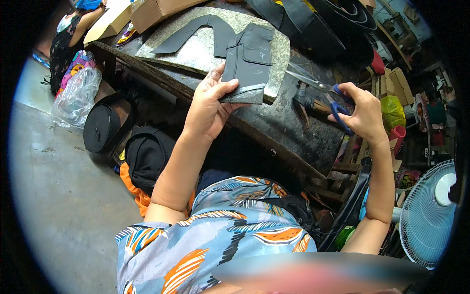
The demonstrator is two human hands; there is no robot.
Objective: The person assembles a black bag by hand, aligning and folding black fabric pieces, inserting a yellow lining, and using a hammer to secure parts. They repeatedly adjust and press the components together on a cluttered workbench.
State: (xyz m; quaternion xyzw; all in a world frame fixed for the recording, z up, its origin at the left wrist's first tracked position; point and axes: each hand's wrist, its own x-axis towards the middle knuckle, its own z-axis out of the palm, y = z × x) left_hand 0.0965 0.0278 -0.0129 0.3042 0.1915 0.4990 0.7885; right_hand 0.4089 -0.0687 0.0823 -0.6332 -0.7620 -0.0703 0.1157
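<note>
My left hand [208, 105] grips the lower edge of a dark grey cut leather piece [247, 61] with a stitched pocket, held up over the workbench. A pair of blue-handled scissors [318, 88] is in my right hand [360, 115]; the blades are parted and point left toward the piece without touching it. A second dark leather strip [196, 32] lies on the speckled stone slab [205, 51] beyond my left hand.
The dark workbench [289, 127] holds a hammer [306, 100] under the scissors. Cardboard boxes [156, 12] sit at the back. A black bag [147, 154], a round black case [100, 127] and a plastic bag [78, 95] lie on the floor left. A white fan [428, 215] stands right. Another person [73, 34] sits far left.
</note>
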